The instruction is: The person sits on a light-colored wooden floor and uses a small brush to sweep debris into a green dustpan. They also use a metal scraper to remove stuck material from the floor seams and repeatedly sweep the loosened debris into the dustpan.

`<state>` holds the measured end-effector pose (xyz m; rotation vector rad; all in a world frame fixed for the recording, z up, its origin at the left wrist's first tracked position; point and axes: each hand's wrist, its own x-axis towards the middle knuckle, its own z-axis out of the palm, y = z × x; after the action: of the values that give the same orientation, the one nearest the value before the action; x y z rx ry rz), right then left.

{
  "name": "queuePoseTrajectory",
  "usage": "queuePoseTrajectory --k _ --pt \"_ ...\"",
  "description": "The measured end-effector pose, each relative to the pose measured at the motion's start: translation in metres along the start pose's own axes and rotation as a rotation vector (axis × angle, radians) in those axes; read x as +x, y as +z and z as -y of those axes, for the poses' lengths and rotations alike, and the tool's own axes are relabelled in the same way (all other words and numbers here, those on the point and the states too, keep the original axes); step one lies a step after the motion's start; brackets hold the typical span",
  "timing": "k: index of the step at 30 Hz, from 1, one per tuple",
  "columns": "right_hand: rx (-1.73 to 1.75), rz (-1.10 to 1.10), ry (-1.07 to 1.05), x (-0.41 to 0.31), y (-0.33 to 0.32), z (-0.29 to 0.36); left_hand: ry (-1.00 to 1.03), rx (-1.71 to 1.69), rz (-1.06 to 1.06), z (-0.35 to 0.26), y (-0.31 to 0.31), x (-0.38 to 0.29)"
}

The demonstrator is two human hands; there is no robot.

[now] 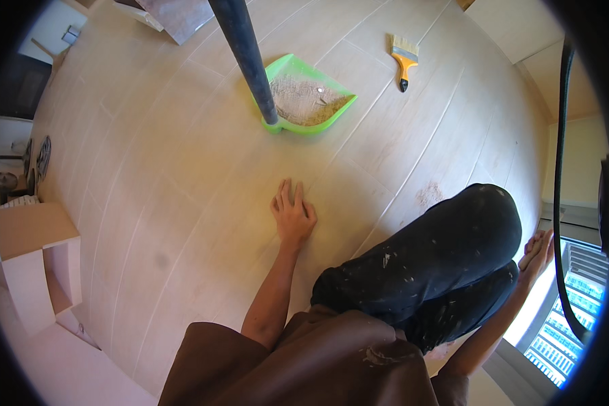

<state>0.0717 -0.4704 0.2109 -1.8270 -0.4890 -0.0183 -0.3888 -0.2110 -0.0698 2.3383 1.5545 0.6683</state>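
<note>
My left hand is over the tiled floor at the middle of the head view, fingers apart, with nothing in it. Beyond it lies a green plastic dustpan with a dark upright handle, holding a heap of pale dust and debris. To the dustpan's right, a wide flat paintbrush with an orange handle rests on the floor, bristles pointing away. My right hand is at the far right, beside my knee; its fingers are partly bent, and whether it holds anything cannot be made out.
A little reddish dust lies on the floor near my dark trousers' knee. At the left edge stands an open cardboard box. A grey-topped piece is at the top left. A black cable hangs at the right, near a window.
</note>
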Motion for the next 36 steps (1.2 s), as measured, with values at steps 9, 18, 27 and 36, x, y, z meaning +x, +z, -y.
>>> queuePoseTrajectory --k 9,18,27,36 --pt "-0.039 -0.011 0.134 -0.006 0.037 -0.052 -0.011 0.057 0.039 0.004 0.009 -0.001" --pt "-0.404 0.343 0.284 -0.033 0.054 -0.074 0.041 0.080 0.018 0.004 0.016 -0.005" --pt "-0.465 0.269 0.140 0.032 0.094 -0.166 -0.181 -0.418 -0.367 -0.035 -0.013 0.062" --pt "-0.564 0.345 0.205 0.172 0.174 -0.236 0.433 -0.691 0.017 -0.281 0.106 0.322"
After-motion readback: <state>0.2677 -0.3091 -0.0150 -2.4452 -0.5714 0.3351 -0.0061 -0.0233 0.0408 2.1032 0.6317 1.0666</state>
